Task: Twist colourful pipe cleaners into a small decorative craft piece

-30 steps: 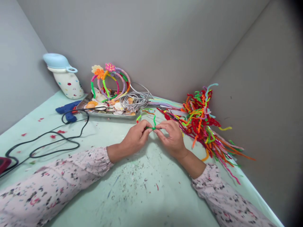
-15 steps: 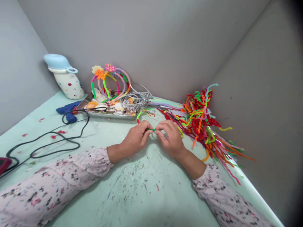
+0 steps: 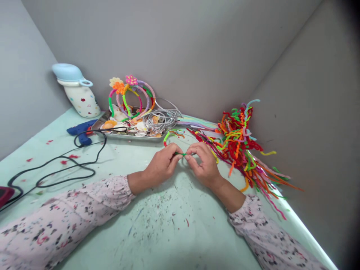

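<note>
My left hand and my right hand meet over the pale green table, fingertips pinched together. Between them they hold a green pipe cleaner; a short stretch of it shows between the thumbs. A loose curl of green and red pipe cleaner rises just behind my left fingers. A big pile of mixed-colour pipe cleaners lies right of my right hand, against the wall.
A metal tray at the back holds wrapped headbands, bare grey headbands and small cut shapes. A blue glue gun with a black cord lies left. A white and blue jug stands in the corner.
Both hands stay pinched on the green pipe cleaner. The free upright end seen a second ago has turned down and away, and the fingers have shifted slightly.
</note>
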A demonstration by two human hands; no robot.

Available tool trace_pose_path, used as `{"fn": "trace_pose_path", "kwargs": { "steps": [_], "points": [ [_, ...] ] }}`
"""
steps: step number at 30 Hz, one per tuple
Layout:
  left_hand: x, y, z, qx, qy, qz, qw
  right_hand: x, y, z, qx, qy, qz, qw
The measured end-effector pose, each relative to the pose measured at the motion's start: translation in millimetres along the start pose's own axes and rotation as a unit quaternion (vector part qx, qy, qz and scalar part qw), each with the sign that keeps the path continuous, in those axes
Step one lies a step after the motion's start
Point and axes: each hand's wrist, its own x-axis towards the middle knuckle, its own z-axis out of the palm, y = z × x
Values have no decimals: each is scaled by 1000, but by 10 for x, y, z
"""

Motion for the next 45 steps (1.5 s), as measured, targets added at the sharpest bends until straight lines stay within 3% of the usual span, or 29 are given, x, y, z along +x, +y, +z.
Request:
{"fn": "trace_pose_path", "kwargs": {
  "steps": [12, 31, 45],
  "points": [
    [2, 22, -8, 3, -4, 10, 1000, -1, -11, -19, 43, -52, 38, 997],
    [22, 52, -29, -47, -11, -26, 998, -13, 13, 5, 63, -2, 41, 997],
    [31, -3, -8, -56, -11, -19, 998, -32, 20, 16, 77, -13, 22, 997]
  ]
}}
